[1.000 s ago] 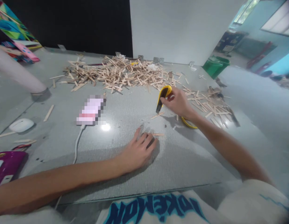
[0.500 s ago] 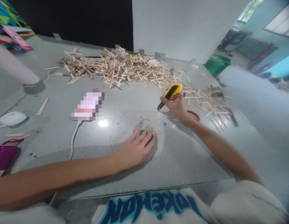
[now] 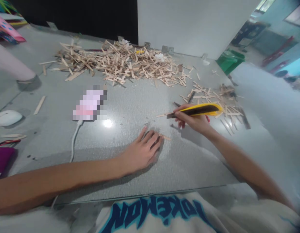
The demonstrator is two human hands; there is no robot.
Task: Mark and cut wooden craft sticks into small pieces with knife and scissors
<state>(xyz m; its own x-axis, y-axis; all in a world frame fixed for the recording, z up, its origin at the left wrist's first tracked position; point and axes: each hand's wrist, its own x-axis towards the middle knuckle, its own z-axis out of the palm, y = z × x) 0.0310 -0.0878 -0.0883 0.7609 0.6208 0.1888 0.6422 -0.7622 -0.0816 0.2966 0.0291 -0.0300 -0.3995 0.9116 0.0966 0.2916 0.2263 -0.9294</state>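
Note:
My right hand (image 3: 195,122) grips a yellow and black box cutter (image 3: 200,109), its blade pointing left and low over the table. By the blade tip lies a thin wooden stick (image 3: 161,115); whether they touch I cannot tell. My left hand (image 3: 146,149) rests on the table with its fingers apart and slightly bent. Its fingertips are at the end of a short wooden stick piece (image 3: 166,137). Partly hidden behind my right hand is a red-handled tool (image 3: 208,118).
A large heap of wooden sticks (image 3: 130,63) lies at the back of the grey table (image 3: 111,184), with more scattered sticks (image 3: 208,92) at right. A pixelated phone (image 3: 90,102) with a white cable (image 3: 73,140), a white mouse (image 3: 8,117) and a purple object (image 3: 4,160) are at left.
My right hand has moved right and down, and the box cutter has swung from steeply tilted to nearly level. My left hand stays almost in place; the short stick piece beside it has turned slightly.

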